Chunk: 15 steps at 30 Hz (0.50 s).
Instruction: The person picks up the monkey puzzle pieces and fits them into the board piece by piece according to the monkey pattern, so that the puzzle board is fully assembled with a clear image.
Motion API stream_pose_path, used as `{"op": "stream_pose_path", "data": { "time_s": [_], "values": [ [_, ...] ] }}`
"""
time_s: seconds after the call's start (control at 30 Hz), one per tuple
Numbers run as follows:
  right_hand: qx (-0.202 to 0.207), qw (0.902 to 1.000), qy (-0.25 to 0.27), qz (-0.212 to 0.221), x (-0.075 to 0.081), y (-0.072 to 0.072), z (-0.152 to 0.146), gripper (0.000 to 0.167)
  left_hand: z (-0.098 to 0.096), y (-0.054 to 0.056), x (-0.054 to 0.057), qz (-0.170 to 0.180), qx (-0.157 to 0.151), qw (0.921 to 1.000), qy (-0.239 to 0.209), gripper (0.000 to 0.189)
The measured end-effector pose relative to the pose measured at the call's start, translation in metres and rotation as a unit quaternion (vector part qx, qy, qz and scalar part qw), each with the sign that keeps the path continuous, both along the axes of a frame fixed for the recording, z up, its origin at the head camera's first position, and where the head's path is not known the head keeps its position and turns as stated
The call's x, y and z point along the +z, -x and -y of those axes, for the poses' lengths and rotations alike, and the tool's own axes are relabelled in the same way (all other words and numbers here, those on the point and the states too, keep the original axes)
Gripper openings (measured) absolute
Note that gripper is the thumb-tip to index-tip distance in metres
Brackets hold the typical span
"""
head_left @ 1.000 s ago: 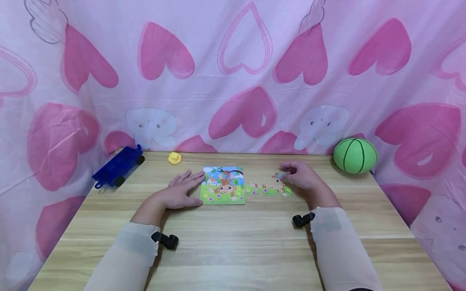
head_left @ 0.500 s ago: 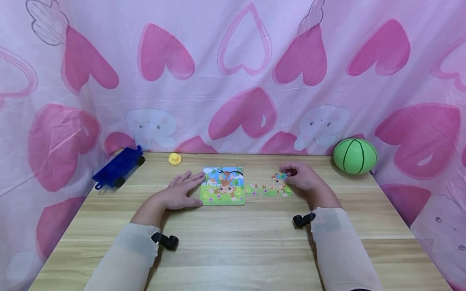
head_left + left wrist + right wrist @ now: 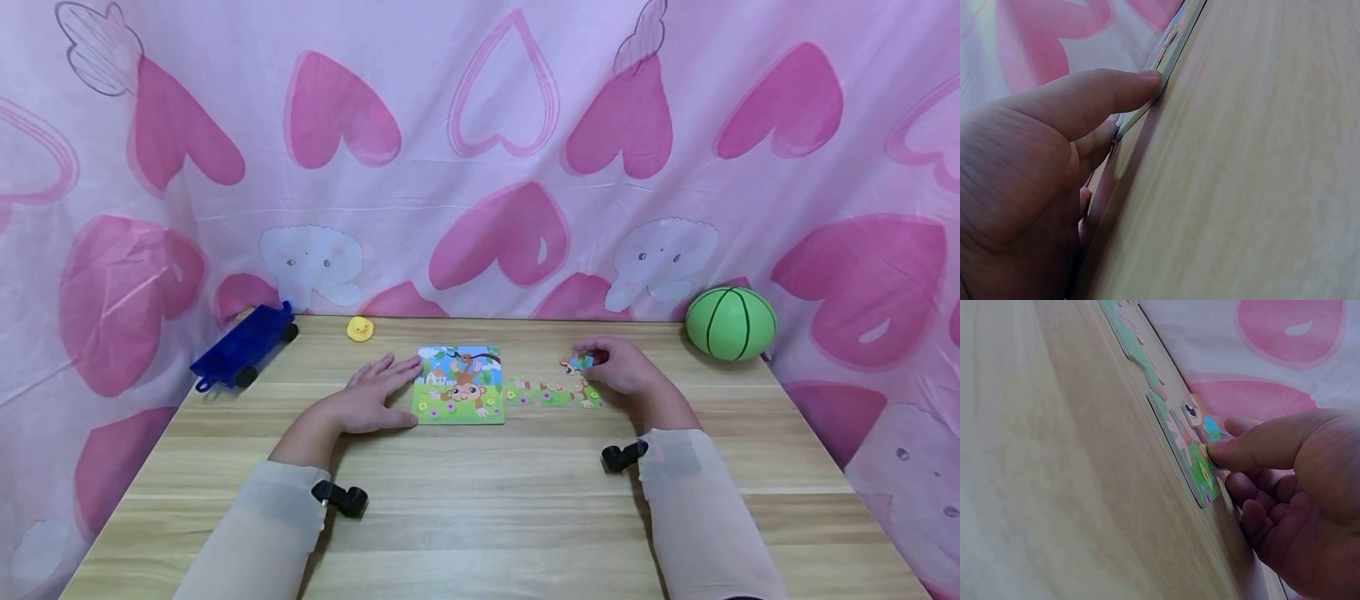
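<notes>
A square picture board (image 3: 459, 407) with a cartoon monkey lies flat at mid-table. My left hand (image 3: 369, 398) rests at its left side with fingers spread. In the left wrist view the left thumb (image 3: 1138, 87) lies against the board's near edge. To the board's right, several flat puzzle pieces (image 3: 557, 395) form a short green row with flowers. Above the row's right end, my right hand (image 3: 622, 367) pinches a puzzle piece (image 3: 567, 365) showing a monkey's eye and some blue. The thumb covers part of that piece in the right wrist view.
At the back left stand a blue toy cart (image 3: 243, 346) with black wheels and a small yellow rubber duck (image 3: 360, 329). A green ball (image 3: 731, 323) with black lines sits at the back right. Behind the wooden table (image 3: 480, 517) hangs a pink heart-patterned cloth (image 3: 420, 200).
The pinched puzzle piece has shifted slightly up and left, away from the row's right end, and turned a little. My left hand and the board keep their places.
</notes>
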State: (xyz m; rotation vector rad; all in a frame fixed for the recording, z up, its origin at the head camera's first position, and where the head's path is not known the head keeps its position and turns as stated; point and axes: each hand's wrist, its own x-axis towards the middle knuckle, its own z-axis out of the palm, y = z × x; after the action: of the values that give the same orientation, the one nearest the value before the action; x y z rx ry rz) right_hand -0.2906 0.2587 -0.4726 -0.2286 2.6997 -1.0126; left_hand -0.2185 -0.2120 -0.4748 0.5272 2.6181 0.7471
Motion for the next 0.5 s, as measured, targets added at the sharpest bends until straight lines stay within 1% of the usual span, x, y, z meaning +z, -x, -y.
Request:
{"op": "stream_pose_path", "data": {
  "time_s": [0.1,0.2,0.37,0.5],
  "values": [
    [-0.005,1.0000,-0.005,-0.003,0.001,0.001,0.001,0.041,0.000,0.000,0.001,-0.001,-0.001,1.0000,0.000,0.096],
    [-0.009,0.9999,0.002,-0.010,0.001,0.000,0.004,0.039,0.000,0.000,0.001,-0.003,-0.001,1.0000,0.001,0.096],
    [-0.014,0.9991,0.031,-0.025,0.002,-0.004,0.012,0.034,0.000,0.000,0.000,-0.002,-0.002,1.0000,0.002,0.096],
    [-0.028,0.9968,0.075,-0.005,0.009,-0.009,0.025,0.029,0.000,0.000,-0.001,-0.004,-0.001,1.0000,0.001,0.096]
  ]
}}
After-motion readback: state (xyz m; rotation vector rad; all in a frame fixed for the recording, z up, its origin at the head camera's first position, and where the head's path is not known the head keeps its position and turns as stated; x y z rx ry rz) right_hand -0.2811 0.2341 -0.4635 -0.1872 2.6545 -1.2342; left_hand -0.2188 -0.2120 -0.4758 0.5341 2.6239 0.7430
